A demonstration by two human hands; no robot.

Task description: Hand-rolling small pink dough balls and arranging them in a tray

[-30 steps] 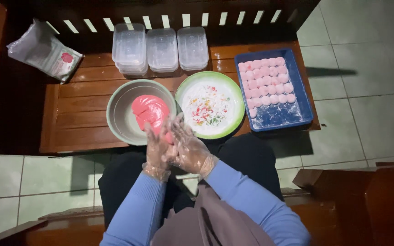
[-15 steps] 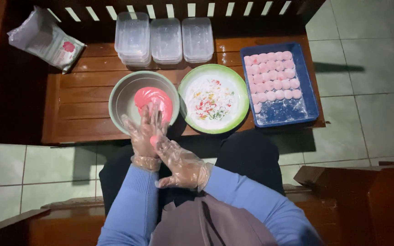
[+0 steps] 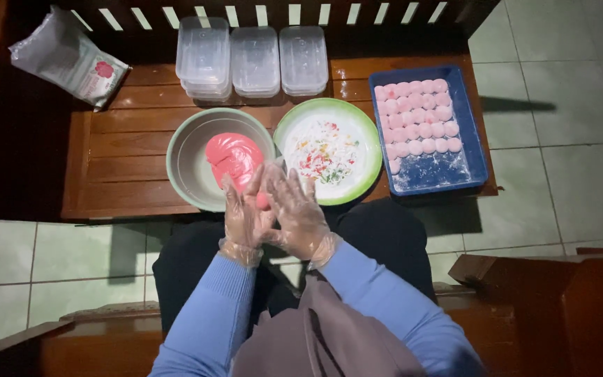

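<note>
Both gloved hands, left (image 3: 243,213) and right (image 3: 296,209), press a pink ball (image 3: 262,201) between flat palms, just below the bowl (image 3: 188,157) of pink dough (image 3: 234,158).

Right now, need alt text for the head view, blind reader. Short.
Seen from above, the left hand and right hand, both in clear plastic gloves, press a small pink dough piece between their palms. Beyond them a low wooden table carries a bowl of pink dough, a sprinkle-strewn plate and a blue tray of pink balls.
</note>
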